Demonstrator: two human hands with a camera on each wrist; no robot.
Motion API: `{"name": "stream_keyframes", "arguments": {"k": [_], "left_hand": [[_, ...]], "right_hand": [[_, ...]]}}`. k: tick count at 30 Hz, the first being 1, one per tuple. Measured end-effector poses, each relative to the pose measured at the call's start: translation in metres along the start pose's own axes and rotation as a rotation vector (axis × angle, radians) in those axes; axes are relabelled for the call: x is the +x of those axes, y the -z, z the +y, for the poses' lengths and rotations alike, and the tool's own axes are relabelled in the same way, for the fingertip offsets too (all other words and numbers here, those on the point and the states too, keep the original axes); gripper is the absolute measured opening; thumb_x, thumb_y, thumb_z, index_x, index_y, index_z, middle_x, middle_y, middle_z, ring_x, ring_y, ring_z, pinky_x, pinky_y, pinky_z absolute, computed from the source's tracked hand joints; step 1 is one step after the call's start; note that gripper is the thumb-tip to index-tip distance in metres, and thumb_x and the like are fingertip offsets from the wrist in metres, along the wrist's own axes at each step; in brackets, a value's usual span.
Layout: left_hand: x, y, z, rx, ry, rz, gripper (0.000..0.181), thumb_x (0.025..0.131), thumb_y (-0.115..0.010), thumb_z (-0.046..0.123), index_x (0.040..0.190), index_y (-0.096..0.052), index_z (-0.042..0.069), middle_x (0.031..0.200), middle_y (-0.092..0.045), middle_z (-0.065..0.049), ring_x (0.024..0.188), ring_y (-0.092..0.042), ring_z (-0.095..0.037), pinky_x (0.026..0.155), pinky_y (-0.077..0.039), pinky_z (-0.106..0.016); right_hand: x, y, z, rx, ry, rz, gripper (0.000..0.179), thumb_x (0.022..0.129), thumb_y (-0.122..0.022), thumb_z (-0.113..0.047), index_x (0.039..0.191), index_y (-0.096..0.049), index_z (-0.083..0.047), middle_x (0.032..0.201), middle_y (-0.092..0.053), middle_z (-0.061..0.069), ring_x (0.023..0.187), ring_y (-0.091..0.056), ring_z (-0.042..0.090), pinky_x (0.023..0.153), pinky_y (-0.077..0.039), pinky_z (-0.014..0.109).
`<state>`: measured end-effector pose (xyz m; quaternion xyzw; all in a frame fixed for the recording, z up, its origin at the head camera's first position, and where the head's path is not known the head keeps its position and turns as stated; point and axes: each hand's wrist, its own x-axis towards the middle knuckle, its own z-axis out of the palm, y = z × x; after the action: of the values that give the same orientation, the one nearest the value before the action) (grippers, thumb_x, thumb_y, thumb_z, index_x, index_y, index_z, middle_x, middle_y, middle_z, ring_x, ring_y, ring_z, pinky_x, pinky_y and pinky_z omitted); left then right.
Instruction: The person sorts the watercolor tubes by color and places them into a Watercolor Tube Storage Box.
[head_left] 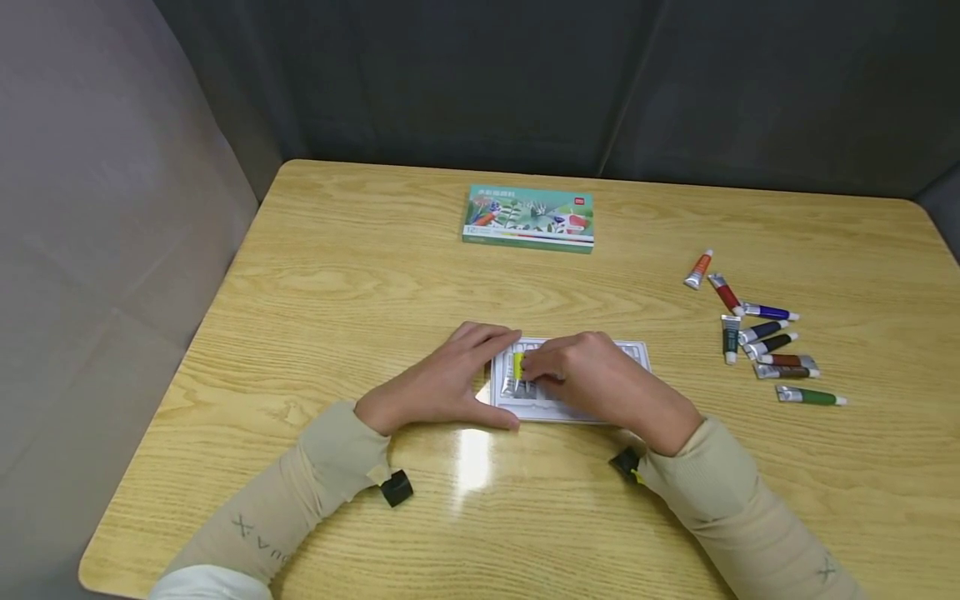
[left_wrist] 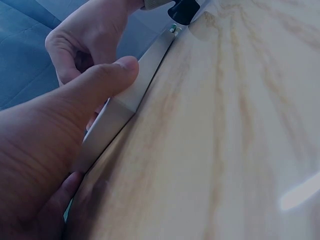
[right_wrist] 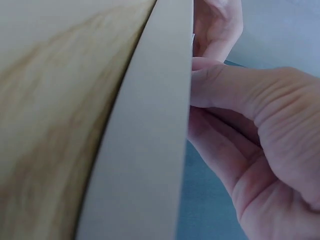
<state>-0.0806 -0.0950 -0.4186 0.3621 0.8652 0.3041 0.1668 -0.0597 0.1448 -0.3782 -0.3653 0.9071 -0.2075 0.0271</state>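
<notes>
Between fingers of right hand [head_left: 600, 371]: 1 yellow tube [head_left: 518, 367], pinched, over white tray [head_left: 551, 413]. Left hand [head_left: 446, 375]: fingers wide, gripping tray; if slackened, tray could slide, skewing tube.

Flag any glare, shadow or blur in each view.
Head: glare on the table in front of the tray; left wrist: glare streak at lower right, shadow beside the tray, bluish cast; right wrist: table grain looks soft, the tray's wall nearly featureless.

Left hand [left_wrist: 55, 125] holding the tray [left_wrist: 106, 131], thumb on its side, right hand [left_wrist: 95, 37] right behind, wood table [left_wrist: 200, 130] underneath.
</notes>
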Motion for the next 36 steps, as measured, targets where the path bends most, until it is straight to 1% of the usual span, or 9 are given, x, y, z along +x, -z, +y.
{"name": "stream_keyframes", "arguments": {"k": [5,12,15,18,22,25,28,36], "left_hand": [[0.000,0.000,0.000,-0.003,0.001,0.004,0.110,0.078,-0.083,0.064,0.163,-0.033,0.018,0.164,-0.038,0.001,0.149,-0.033,-0.016,0.124,-0.038,-0.042],[0.000,-0.001,0.000,0.004,0.003,0.001,0.111,0.077,-0.082,0.066,0.164,-0.032,0.018,0.165,-0.037,0.002,0.149,-0.033,-0.016,0.124,-0.038,-0.042],[0.000,-0.001,0.000,0.003,0.003,0.003,0.111,0.077,-0.082,0.066,0.164,-0.032,0.019,0.165,-0.037,0.002,0.149,-0.033,-0.015,0.124,-0.038,-0.042],[0.000,-0.001,-0.001,-0.002,0.004,0.006,0.110,0.077,-0.082,0.067,0.164,-0.033,0.020,0.164,-0.037,0.003,0.148,-0.033,-0.015,0.124,-0.038,-0.042],[0.000,-0.002,-0.001,-0.001,0.003,0.008,0.111,0.077,-0.083,0.066,0.164,-0.033,0.019,0.164,-0.038,0.003,0.147,-0.034,-0.015,0.123,-0.039,-0.042],[0.001,-0.002,-0.001,0.007,0.001,0.010,0.112,0.076,-0.084,0.066,0.164,-0.033,0.018,0.163,-0.038,0.002,0.147,-0.035,-0.015,0.123,-0.039,-0.042],[0.001,-0.002,-0.001,0.014,0.000,0.013,0.112,0.075,-0.084,0.066,0.163,-0.033,0.018,0.163,-0.039,0.001,0.147,-0.035,-0.016,0.123,-0.039,-0.042],[0.001,-0.003,-0.001,0.015,0.002,0.014,0.113,0.075,-0.085,0.066,0.163,-0.033,0.017,0.164,-0.039,0.001,0.147,-0.035,-0.017,0.123,-0.039,-0.042]], "right_hand": [[0.000,0.001,0.000,0.011,-0.005,-0.001,0.011,0.086,-0.082,-0.002,0.095,-0.083,-0.008,0.108,-0.081,0.006,0.105,-0.077,0.022,0.091,-0.063,0.042],[-0.001,0.006,0.000,0.016,0.021,-0.010,0.011,0.086,-0.081,-0.003,0.096,-0.083,-0.008,0.109,-0.081,0.007,0.107,-0.077,0.024,0.091,-0.062,0.042],[-0.002,0.007,0.001,0.022,0.020,0.002,0.012,0.086,-0.082,-0.004,0.098,-0.083,-0.008,0.108,-0.081,0.006,0.106,-0.077,0.024,0.091,-0.063,0.042],[-0.002,0.010,0.002,0.029,0.001,0.025,0.012,0.086,-0.083,-0.005,0.097,-0.083,-0.009,0.104,-0.081,0.004,0.103,-0.078,0.021,0.089,-0.063,0.040],[-0.004,0.017,0.007,0.025,-0.036,0.059,0.013,0.085,-0.083,-0.002,0.096,-0.082,-0.009,0.102,-0.081,0.004,0.099,-0.078,0.019,0.086,-0.064,0.039],[-0.007,0.026,0.013,0.002,-0.062,0.078,0.015,0.084,-0.083,0.000,0.097,-0.082,-0.008,0.101,-0.081,0.004,0.095,-0.077,0.018,0.084,-0.064,0.040],[-0.009,0.034,0.018,-0.024,-0.095,0.089,0.015,0.084,-0.083,-0.001,0.097,-0.082,-0.009,0.099,-0.081,0.003,0.092,-0.077,0.017,0.082,-0.064,0.040],[-0.018,0.051,0.029,-0.074,-0.182,0.097,0.014,0.086,-0.083,-0.007,0.100,-0.082,-0.010,0.100,-0.081,0.005,0.092,-0.077,0.022,0.081,-0.064,0.043]]}}
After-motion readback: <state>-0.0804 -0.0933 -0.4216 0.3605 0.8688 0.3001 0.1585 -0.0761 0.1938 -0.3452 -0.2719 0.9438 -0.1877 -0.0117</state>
